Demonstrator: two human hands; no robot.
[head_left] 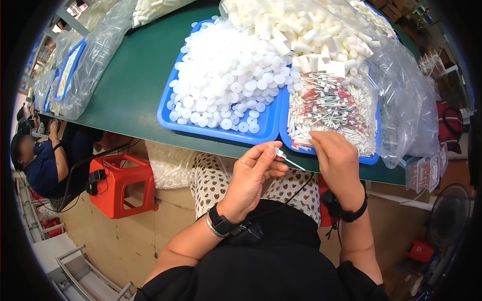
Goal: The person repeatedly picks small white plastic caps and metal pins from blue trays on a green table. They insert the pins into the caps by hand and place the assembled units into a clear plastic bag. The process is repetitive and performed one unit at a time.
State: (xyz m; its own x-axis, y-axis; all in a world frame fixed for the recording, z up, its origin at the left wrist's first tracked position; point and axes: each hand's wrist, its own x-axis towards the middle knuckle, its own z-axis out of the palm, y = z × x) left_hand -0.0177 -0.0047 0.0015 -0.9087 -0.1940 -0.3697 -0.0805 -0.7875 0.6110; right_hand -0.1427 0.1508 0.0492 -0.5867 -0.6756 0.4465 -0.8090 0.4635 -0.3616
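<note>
My left hand (251, 175), just off the table's front edge, is closed in a pinch. Thumb and fingers grip a thin metal pin (294, 163) with a white piece at its upper end. To the right, my right hand (339, 163) reaches over the front rim of the right blue tray (369, 160). Its fingertips are pressed together at the small white tubes (300, 129); whatever they hold is too small to make out. On those tubes lies a heap of metal pins with red and white parts (334, 98).
A left blue tray (216, 134) overflows with translucent white discs (228, 70). Behind lie larger cream-coloured cylinders (321, 37) in a plastic bag. Clear plastic (406, 100) drapes at the right. A red stool (120, 188) stands at the left, near a seated person (47, 163).
</note>
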